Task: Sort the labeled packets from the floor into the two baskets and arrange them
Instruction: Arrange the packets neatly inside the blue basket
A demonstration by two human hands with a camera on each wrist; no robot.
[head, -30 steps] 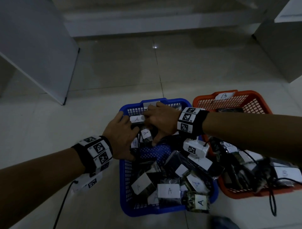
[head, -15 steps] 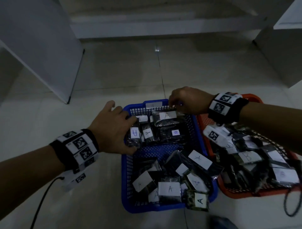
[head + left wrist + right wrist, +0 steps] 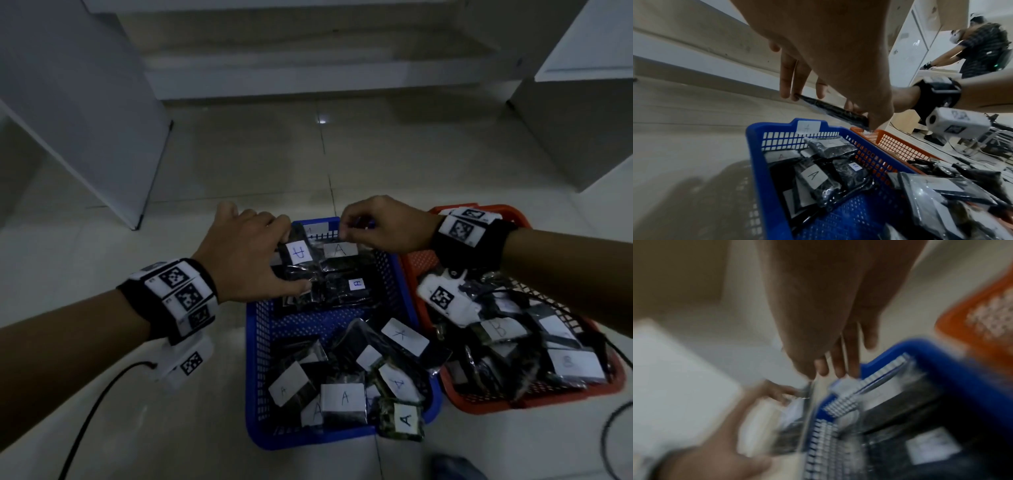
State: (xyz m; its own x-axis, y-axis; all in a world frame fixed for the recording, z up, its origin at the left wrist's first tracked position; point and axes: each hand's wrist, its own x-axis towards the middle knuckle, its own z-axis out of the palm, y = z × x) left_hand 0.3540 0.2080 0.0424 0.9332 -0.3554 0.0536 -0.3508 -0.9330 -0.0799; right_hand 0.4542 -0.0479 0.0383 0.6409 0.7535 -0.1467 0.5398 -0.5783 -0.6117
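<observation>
Your left hand (image 3: 246,253) grips A packet (image 3: 301,255) by its edges, frame centre, above blue basket (image 3: 260,342). Right hand (image 3: 383,224) pinches its far edge, curled. Packet looks light, floppy, slick: grip edges, not label. Blue basket holds A packets; orange basket (image 3: 421,260), right, holds B packets.

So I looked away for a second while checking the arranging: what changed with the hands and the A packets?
The left hand has lifted an A packet at the far end of the blue basket, gripping it above the rim. The right hand left the packets, went to the basket's far rim and hovers there, fingers curled. The near A packets and the orange basket stayed put.
</observation>
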